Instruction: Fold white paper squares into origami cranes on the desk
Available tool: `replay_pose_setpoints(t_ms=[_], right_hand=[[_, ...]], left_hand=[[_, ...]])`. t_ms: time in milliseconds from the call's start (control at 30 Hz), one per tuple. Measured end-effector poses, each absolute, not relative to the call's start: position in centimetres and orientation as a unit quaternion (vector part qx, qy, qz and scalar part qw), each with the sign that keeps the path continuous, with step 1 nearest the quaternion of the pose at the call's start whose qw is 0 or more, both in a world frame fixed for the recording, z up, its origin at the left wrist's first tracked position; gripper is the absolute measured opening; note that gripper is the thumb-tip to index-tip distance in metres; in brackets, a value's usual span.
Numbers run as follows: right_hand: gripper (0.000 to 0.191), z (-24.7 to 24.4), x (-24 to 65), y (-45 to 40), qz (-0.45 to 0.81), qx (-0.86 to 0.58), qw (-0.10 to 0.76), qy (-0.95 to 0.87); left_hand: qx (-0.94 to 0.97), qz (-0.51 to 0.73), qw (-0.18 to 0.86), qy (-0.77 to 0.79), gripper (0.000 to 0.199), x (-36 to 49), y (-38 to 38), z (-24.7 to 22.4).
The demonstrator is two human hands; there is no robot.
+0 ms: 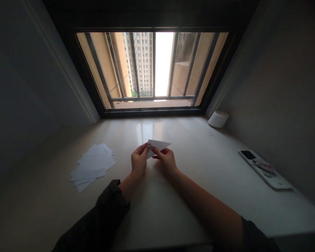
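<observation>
A small piece of white paper [160, 144], folded to a triangle, is held up between my two hands over the pale sill. My left hand [139, 159] pinches its left corner between thumb and fingers. From the right, my right hand [167, 160] grips the lower edge, thumb on the near face and fingers behind. The paper's point sticks out to the right above the right hand. Part of its lower side is hidden by the fingers. Left of my hands lies a loose, fanned pile of white paper sheets [94, 164].
A white phone [267, 171] with a decorated grip lies at the right by the wall. Behind it, in the far right corner, stands a small white round object [218, 119]. A dark-framed window [153, 112] with bars closes off the back of the sill [152, 217].
</observation>
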State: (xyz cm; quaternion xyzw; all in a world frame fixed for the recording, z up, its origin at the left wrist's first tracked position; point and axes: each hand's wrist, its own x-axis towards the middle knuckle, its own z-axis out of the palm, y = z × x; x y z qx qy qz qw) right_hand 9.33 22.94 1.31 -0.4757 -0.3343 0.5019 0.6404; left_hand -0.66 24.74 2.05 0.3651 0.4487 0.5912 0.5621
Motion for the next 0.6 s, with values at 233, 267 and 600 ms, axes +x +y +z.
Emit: replay_pose_setpoints(t_ms=[233,267,600], right_hand=[[0.038,1.1,9.7,23.1,0.494,-0.491,0.615,-0.37],[0.038,1.0,9.7,23.0,0.493,-0.494,0.611,-0.374],[0.036,1.3,10.3,23.1,0.471,-0.531,0.567,-0.418]], left_hand=[[0.33,0.594,0.569,0.463,0.045,-1.0,24.9,2.3],[0.332,0.594,0.567,0.464,0.045,-1.1,25.0,2.3],[0.311,0.614,0.556,0.466,0.045,-1.6,25.3,2.2]])
